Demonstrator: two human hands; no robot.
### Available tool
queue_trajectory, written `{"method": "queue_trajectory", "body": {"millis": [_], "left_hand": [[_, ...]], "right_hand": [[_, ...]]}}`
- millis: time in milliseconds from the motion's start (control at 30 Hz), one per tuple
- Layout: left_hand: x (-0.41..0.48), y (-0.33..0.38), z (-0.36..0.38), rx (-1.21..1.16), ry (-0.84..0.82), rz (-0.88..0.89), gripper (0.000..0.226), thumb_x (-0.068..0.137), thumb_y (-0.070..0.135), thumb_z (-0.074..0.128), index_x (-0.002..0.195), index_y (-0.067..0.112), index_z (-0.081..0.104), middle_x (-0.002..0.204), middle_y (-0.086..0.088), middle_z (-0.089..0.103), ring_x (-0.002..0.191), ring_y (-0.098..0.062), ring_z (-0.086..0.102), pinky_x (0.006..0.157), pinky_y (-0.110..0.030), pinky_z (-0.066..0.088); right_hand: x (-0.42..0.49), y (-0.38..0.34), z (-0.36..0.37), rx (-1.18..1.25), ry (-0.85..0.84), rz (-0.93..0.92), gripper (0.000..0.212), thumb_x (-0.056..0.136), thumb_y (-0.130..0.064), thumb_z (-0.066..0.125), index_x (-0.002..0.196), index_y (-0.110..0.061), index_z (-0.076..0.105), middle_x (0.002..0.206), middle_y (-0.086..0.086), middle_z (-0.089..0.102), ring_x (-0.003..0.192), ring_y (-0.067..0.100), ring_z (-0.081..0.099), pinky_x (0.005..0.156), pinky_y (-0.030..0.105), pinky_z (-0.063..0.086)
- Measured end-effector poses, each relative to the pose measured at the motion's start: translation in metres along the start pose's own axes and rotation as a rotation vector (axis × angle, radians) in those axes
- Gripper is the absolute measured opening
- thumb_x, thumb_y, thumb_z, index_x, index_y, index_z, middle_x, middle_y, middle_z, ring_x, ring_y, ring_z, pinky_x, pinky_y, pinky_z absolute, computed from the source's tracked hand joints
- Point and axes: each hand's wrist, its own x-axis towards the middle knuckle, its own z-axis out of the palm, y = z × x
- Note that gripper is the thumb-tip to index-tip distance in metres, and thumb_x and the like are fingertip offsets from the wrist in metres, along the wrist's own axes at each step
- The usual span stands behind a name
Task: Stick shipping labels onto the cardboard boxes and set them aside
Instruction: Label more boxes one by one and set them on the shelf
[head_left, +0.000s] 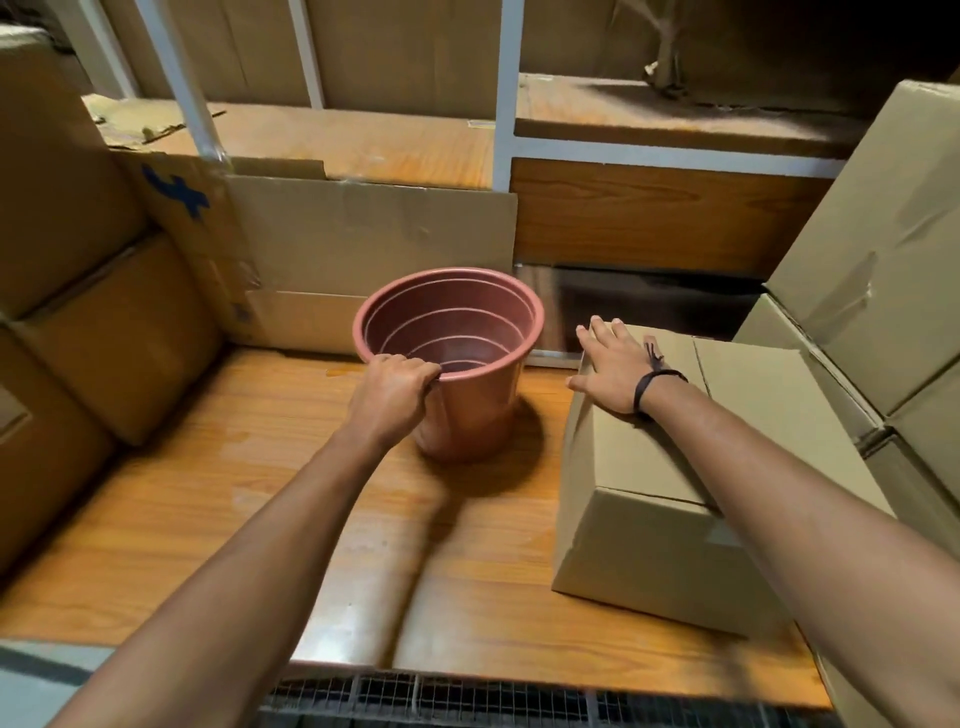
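A closed cardboard box (670, 545) stands on the wooden table (208, 519) at the right. My right hand (613, 364) lies flat on its top near the far left corner, fingers straight. A reddish-brown plastic pot (467, 410) stands upright in the middle of the table, and nothing shows inside it. My left hand (389, 389) grips the pot's near rim, fingers curled over the edge. No shipping label is visible.
Stacked cardboard boxes (78, 312) line the left side and more boxes (883, 291) rise at the right. A flattened cardboard sheet (374, 234) leans behind the pot against white-framed shelving (506, 130). A wire grid (467, 696) runs below the table's front edge.
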Motion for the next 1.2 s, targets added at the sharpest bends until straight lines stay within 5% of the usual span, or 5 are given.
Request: {"method": "queue_trajectory", "body": {"millis": [533, 667, 833, 1000, 1200], "left_hand": [[-0.015, -0.022, -0.005, 0.079, -0.017, -0.109, 0.019, 0.089, 0.005, 0.059, 0.097, 0.011, 0.074, 0.081, -0.006, 0.073, 0.07, -0.03, 0.061, 0.071, -0.038, 0.045], [-0.011, -0.016, -0.005, 0.103, -0.056, -0.185, 0.027, 0.084, 0.008, 0.063, 0.108, 0.013, 0.073, 0.1, -0.008, 0.075, 0.093, -0.032, 0.064, 0.091, -0.044, 0.042], [0.007, 0.037, -0.019, 0.066, -0.195, -0.081, 0.063, 0.083, 0.027, 0.066, 0.143, 0.025, 0.048, 0.151, -0.004, 0.044, 0.144, -0.028, 0.031, 0.117, -0.048, 0.012], [0.041, 0.15, -0.038, -0.472, -0.409, -0.079, 0.049, 0.1, 0.051, 0.042, 0.145, 0.034, 0.045, 0.16, -0.006, 0.028, 0.147, -0.023, 0.024, 0.119, -0.04, 0.02], [0.037, 0.214, -0.029, -0.491, -0.626, -0.034, 0.063, 0.094, 0.057, 0.049, 0.151, 0.039, 0.03, 0.165, -0.004, 0.0, 0.15, -0.036, 0.006, 0.118, -0.053, 0.019]], "right_hand": [[-0.001, 0.002, 0.003, 0.043, 0.047, -0.001, 0.079, 0.092, -0.062, 0.047, 0.156, -0.027, 0.015, 0.165, 0.004, 0.005, 0.152, 0.027, 0.002, 0.118, 0.057, 0.009], [-0.001, 0.001, 0.003, 0.069, 0.044, 0.013, 0.08, 0.09, -0.07, 0.042, 0.155, -0.03, 0.019, 0.165, 0.004, 0.008, 0.152, 0.027, 0.005, 0.118, 0.057, 0.009], [-0.026, 0.011, -0.012, 0.299, 0.138, 0.034, 0.077, 0.086, -0.072, 0.049, 0.152, -0.043, 0.023, 0.166, 0.005, 0.002, 0.152, 0.029, -0.002, 0.117, 0.057, 0.011], [-0.098, 0.059, -0.01, 0.249, 0.169, 0.214, 0.076, 0.079, -0.083, 0.041, 0.146, -0.051, 0.031, 0.166, -0.001, 0.003, 0.152, 0.027, -0.001, 0.115, 0.062, 0.005], [-0.166, 0.128, 0.01, 0.337, 0.073, 0.476, 0.105, 0.055, -0.095, 0.038, 0.148, -0.048, 0.03, 0.165, 0.003, 0.009, 0.149, 0.033, 0.016, 0.117, 0.057, 0.023]]}}
